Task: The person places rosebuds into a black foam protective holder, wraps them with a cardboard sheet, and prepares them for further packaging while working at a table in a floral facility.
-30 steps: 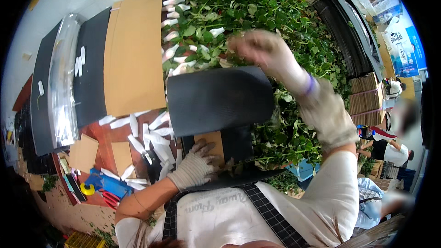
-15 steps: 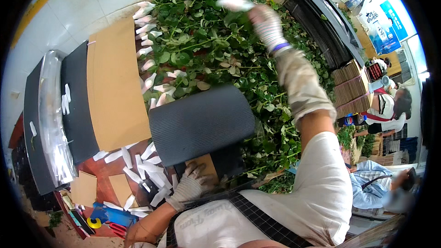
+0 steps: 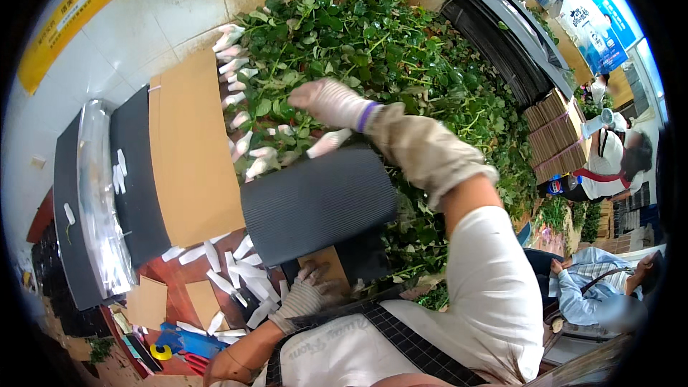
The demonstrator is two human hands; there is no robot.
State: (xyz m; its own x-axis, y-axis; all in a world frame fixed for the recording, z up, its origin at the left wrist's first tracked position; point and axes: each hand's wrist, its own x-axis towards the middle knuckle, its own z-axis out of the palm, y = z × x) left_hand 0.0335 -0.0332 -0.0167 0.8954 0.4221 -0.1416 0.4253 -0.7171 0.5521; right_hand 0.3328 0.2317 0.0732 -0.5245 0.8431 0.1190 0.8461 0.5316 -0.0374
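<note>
Hovering with right hand [image 3: 328, 100] over stems [image 3: 401, 39] beyond the black sheet [image 3: 319, 204], just past a pale bud [image 3: 330, 143] slanting along the sheet's far edge, and resting the left hand [image 3: 308, 298], farther off, on card [image 3: 332, 263] by the near edge, with both grips too blurred to tell.

head: worn fisheye, left of pair | faces down over the hands [image 3: 331, 102] | close, upright

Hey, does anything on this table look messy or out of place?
Mostly the loose white sleeves beside the left hand: they lie scattered at mixed angles across the red tabletop, while the white-wrapped buds near the brown cardboard sheet line up in a rough column. Nothing looks clearly spilled or damaged.
</note>
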